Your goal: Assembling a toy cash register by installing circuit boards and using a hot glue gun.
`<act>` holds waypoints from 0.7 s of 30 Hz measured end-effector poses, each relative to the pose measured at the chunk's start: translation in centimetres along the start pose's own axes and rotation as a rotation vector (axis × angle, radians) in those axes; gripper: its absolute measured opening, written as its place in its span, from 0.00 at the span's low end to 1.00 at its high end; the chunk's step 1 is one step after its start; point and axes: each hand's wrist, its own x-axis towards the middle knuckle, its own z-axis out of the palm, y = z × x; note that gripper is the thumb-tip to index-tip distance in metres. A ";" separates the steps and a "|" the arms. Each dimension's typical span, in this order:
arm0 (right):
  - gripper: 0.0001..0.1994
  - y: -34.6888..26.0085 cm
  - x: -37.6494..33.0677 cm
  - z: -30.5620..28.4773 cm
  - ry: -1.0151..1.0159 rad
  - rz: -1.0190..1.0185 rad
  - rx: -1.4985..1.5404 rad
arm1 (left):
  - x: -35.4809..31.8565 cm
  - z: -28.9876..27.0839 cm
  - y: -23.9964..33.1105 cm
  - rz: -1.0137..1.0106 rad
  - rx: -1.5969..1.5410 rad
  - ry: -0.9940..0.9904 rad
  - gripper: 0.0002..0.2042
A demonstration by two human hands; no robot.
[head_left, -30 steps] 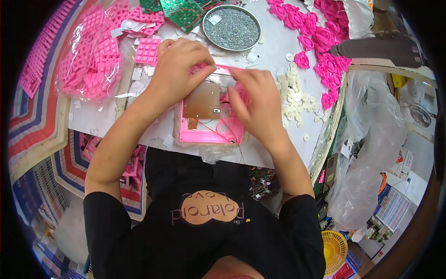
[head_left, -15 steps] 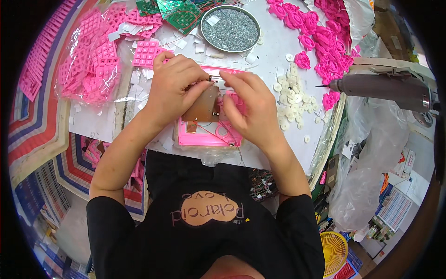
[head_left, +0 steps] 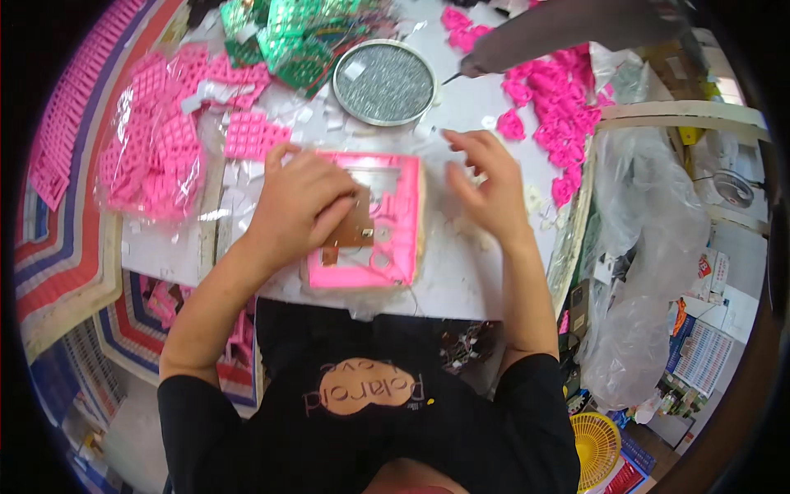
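Observation:
A pink plastic casing (head_left: 401, 255) lies on the white tabletop in front of me. Inside it sits a brown circuit board (head_left: 359, 224), along with thin wires. My left hand (head_left: 300, 198) is curled over the board's left part, its fingers bent against the board; the fingertips are partly hidden. To the right of the casing, my right hand (head_left: 492, 185) is raised with thumb and fingers apart, holding nothing. Beyond it, a dark electric screwdriver (head_left: 568, 34) hangs slantwise, its bit pointing toward a round tin of small screws (head_left: 385, 82).
Green circuit boards (head_left: 288, 41) with wires are heaped at the back. On the left stand a clear bag of pink keypads (head_left: 152, 140) and a loose keypad (head_left: 253, 136). Pink ring-shaped parts (head_left: 564, 123) cover the right side. White discs (head_left: 539, 206) lie partly behind my right hand.
My right hand has left the board and moved right, opening. The screwdriver has swung up and leftward toward the screw tin. My left hand stays at the board; the whole view has shifted somewhat.

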 end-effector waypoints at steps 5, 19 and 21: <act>0.13 12.1 8.7 -6.1 0.193 0.204 -0.075 | 0.0 -0.2 -0.4 0.053 -0.029 -0.020 0.09; 0.18 18.6 29.7 0.0 0.554 -0.205 -0.650 | -0.3 -0.9 0.1 0.013 -0.034 -0.063 0.11; 0.17 23.0 28.4 -4.4 0.665 -0.076 -0.214 | -0.3 -0.5 -0.2 -0.012 -0.081 -0.020 0.08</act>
